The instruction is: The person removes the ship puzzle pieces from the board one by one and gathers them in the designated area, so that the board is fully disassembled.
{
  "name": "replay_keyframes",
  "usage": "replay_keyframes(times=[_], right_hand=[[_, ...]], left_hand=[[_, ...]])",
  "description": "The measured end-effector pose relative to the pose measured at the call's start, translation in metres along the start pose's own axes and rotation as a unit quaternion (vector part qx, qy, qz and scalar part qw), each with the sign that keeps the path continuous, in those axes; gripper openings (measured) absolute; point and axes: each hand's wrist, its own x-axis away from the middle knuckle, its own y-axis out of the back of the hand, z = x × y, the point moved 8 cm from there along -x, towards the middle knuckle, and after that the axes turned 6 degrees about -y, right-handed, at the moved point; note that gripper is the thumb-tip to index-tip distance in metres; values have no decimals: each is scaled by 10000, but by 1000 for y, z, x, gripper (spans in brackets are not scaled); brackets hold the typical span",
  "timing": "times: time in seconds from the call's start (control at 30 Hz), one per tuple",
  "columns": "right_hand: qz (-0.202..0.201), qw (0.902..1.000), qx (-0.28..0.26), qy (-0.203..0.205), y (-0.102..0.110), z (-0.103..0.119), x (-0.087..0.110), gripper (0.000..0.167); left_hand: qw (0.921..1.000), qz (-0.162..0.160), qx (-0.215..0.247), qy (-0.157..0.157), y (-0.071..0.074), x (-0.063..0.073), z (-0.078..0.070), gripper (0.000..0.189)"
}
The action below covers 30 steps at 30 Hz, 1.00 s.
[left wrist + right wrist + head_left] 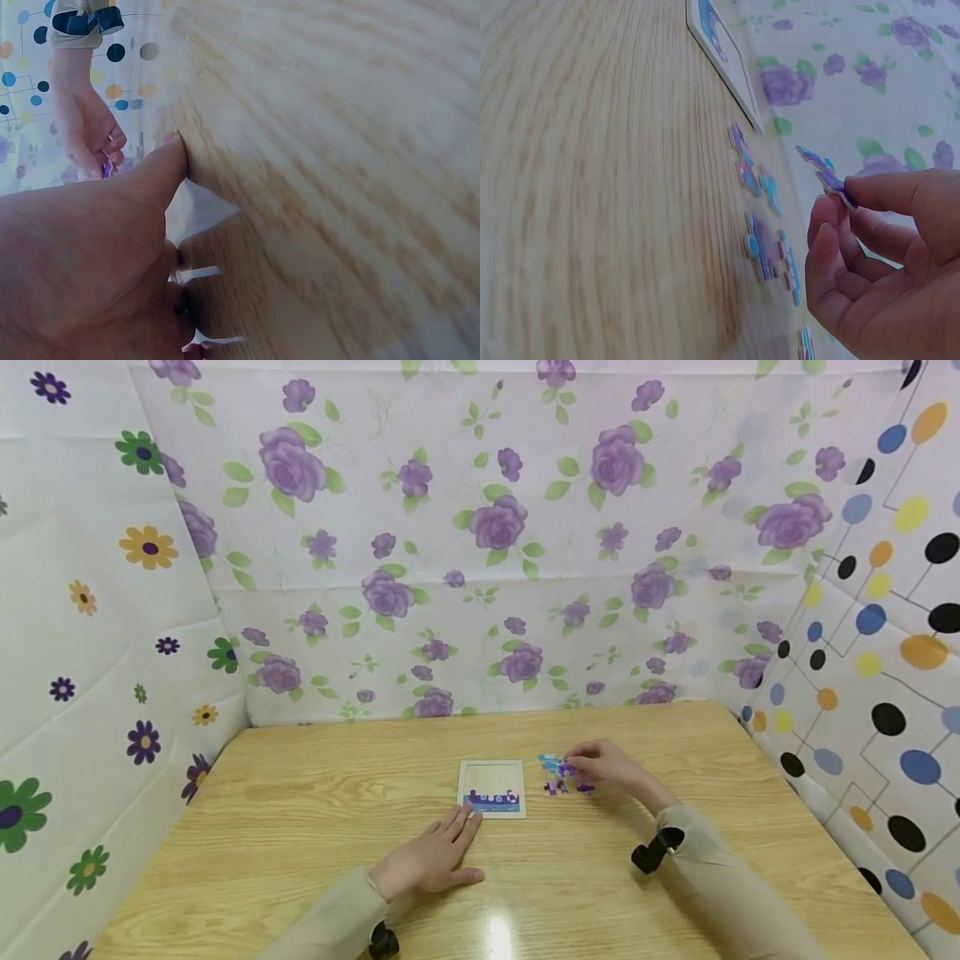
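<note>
My right hand (606,765) pinches a small purple jigsaw piece (835,186) between thumb and fingertips, over the far side of a group of loose pieces. Just past its tip another blue and purple piece (815,158) shows in the right wrist view. On the table, my left hand (437,857) lies flat with its fingers spread, fingertips at the lower left edge of a white-rimmed puzzle tray (491,777). A strip of fitted pieces (491,801), purple and blue, fills the tray's near part; bare board shows above it.
Loose purple and blue puzzle pieces (761,247) lie right of the tray on the wooden table (337,785). Flower-printed cloth (495,527) hangs behind the table, and a dotted cloth (892,693) hangs on the right.
</note>
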Motion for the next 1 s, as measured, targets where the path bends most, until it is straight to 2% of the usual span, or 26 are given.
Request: replay_keyframes(times=[0.27,0.37,0.67,1.0], right_hand=[[-84,9998,-155,-90,16,-15,5,38],[-136,9999,-82,-10,21,-20,7,37],[-376,9992,-38,-118,36,-36,14,35],[-545,9973,-177,-449,52,-51,22,25]], left_hand=[[10000,4,39,-17,0,0,0,85],[10000,2,63,-9,-1,1,0,85],[9999,-32,108,-48,-2,1,0,85],[9999,-23,122,-55,-2,2,0,85]])
